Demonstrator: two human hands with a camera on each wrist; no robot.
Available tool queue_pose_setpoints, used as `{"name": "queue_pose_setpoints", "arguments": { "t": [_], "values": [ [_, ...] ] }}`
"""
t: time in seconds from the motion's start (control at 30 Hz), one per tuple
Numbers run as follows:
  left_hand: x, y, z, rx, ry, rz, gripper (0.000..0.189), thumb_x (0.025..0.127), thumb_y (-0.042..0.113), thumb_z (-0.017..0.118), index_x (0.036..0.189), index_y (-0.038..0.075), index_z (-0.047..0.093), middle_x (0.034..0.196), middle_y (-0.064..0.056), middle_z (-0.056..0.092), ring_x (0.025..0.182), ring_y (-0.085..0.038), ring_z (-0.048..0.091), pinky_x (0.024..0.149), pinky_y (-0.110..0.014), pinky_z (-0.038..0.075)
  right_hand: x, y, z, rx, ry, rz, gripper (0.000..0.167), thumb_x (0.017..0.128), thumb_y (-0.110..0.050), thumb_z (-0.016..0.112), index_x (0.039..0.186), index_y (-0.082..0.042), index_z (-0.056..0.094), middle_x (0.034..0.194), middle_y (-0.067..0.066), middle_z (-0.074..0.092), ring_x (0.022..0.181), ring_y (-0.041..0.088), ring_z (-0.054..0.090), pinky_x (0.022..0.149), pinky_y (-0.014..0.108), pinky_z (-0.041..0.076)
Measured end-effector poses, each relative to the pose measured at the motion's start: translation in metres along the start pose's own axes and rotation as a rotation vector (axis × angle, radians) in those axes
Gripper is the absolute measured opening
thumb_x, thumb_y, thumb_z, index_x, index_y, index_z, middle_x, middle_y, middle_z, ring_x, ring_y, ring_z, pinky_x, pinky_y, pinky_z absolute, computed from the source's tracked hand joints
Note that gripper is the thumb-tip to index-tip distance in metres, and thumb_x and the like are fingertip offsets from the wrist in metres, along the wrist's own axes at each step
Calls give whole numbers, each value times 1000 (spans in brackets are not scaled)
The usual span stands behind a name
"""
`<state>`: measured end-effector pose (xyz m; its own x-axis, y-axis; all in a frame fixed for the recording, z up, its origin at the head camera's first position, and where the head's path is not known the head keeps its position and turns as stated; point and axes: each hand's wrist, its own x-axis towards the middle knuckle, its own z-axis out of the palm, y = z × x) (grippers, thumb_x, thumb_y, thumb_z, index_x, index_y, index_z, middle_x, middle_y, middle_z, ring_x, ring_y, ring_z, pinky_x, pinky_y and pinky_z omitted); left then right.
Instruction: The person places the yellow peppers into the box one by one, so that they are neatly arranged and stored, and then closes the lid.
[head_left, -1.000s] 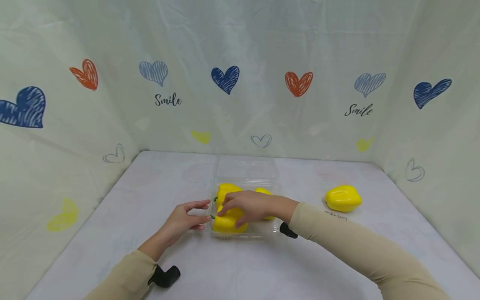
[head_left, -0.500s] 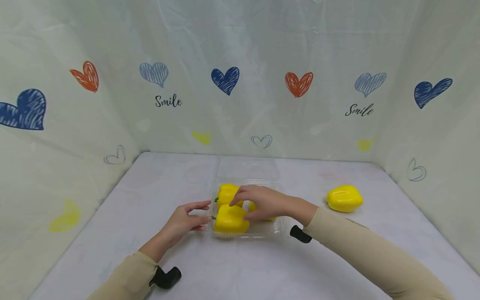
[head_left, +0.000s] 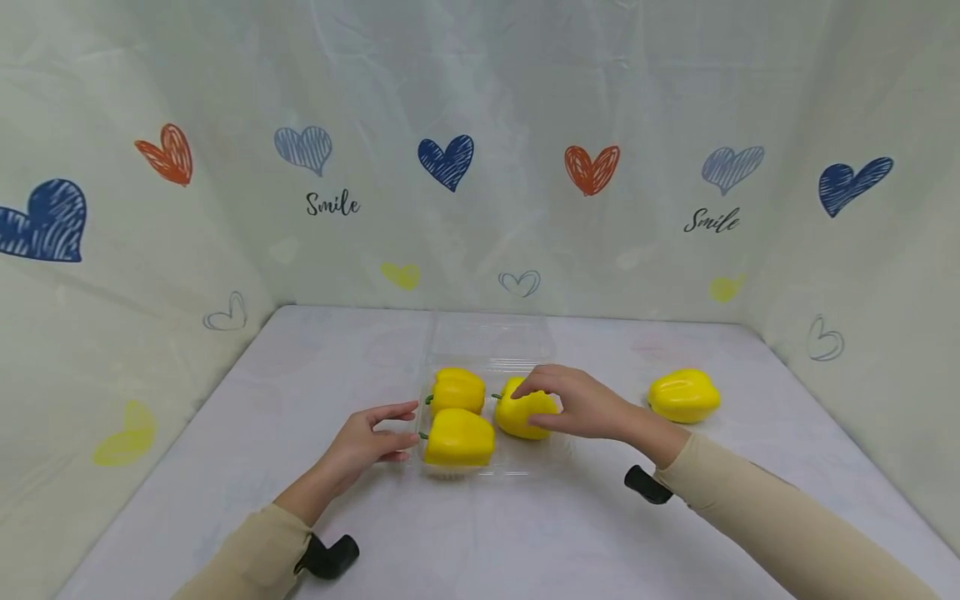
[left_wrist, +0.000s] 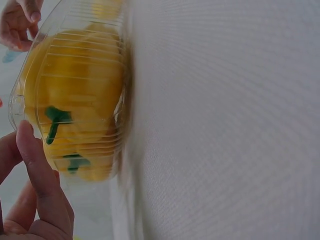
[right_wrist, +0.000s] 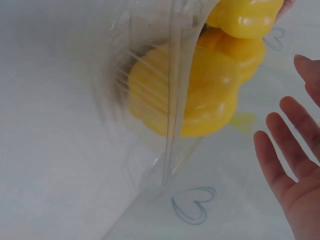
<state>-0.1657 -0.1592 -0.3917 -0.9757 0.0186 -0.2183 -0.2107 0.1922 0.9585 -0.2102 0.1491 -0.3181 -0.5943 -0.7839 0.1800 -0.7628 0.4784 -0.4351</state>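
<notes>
Your left hand (head_left: 367, 442) has its thumb and fingers spread apart, and its fingertips touch the left rim of a clear, ribbed plastic container (head_left: 517, 461). Your right hand (head_left: 588, 406) has its fingers parted and gently bent, hovering over a glossy yellow bell pepper (head_left: 517, 415) in the right part of the container; the right wrist view shows a gap between your fingertips and it.

At the container's left side, just in front of your left hand's fingers, lie two more yellow bell peppers, a rear one (head_left: 459, 390) and a front one (head_left: 459, 440), green stems pointing left. The container's transparent lid (head_left: 491, 337) lies folded back behind it. On the white table (head_left: 225, 475), well to the right, rests a fourth yellow bell pepper (head_left: 684, 396).
</notes>
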Motion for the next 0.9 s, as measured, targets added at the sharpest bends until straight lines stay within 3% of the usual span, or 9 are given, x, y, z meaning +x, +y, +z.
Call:
{"name": "queue_pose_setpoints", "arguments": {
  "t": [0.4, 0.9],
  "values": [
    [0, -2, 0, -27, -23, 9, 54, 78, 11, 75, 129, 8, 57, 122, -12, 52, 70, -20, 61, 71, -30, 55, -26, 19, -2, -49, 75, 91, 29, 82, -13, 71, 109, -7, 64, 105, 2, 62, 94, 21, 56, 80, 40, 50],
    [0, -1, 1, -11, -6, 6, 53, 78, 13, 76, 128, 9, 57, 122, -11, 53, 68, -20, 61, 70, -30, 55, -57, 43, -5, -119, 255, 156, 27, 77, -8, 76, 101, -11, 65, 96, -5, 62, 85, 15, 56, 73, 30, 51]
  ]
}}
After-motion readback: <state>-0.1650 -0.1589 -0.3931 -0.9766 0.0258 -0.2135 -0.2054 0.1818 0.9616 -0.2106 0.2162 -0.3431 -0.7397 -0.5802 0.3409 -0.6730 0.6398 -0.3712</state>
